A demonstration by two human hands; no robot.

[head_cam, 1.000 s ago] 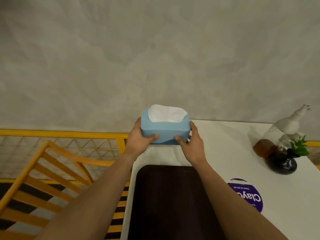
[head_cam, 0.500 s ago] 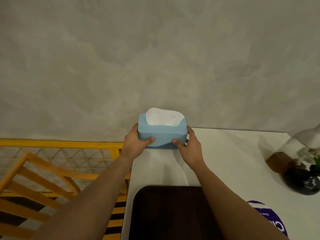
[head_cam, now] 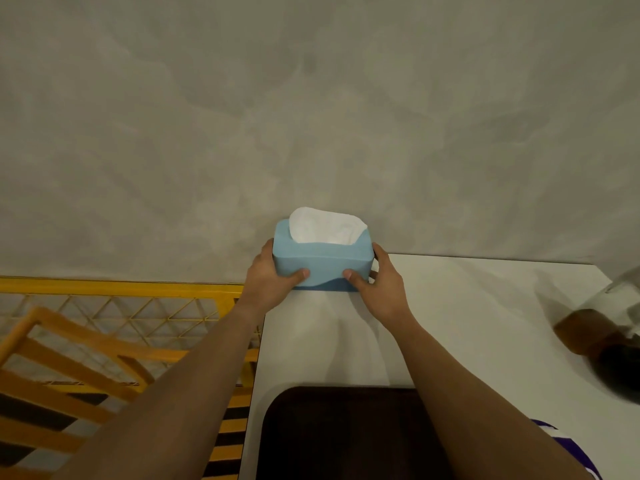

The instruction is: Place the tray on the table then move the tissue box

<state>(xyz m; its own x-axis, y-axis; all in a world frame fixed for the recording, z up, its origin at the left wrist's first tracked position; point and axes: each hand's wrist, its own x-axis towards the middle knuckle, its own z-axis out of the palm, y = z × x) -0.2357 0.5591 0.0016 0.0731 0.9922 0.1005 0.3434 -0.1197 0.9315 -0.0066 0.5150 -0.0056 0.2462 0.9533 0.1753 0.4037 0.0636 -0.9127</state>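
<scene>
White table (head_cam: 467,317) bears tissue box (head_cam: 322,268), both hands (head_cam: 268,282) gripping.

Upright blue tissue box (head_cam: 322,263) at white table's (head_cam: 467,323) far left corner; dark tray (head_cam: 332,434) flat at near edge.

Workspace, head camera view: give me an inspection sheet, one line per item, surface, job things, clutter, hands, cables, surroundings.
Surface: white table, its far edge against the wall.
Job's things: dark tray lying flat at the near edge; blue tissue box at the far left corner, white tissue showing on top.
Clutter: blurred brown and dark objects at the right edge, not identifiable; purple sticker partly hidden.
Grippers: left hand and right hand grip the box ends, thumbs on its front.
Cables: nothing seen.
Surroundings: grey wall; yellow railing and wooden chair to the left.
</scene>
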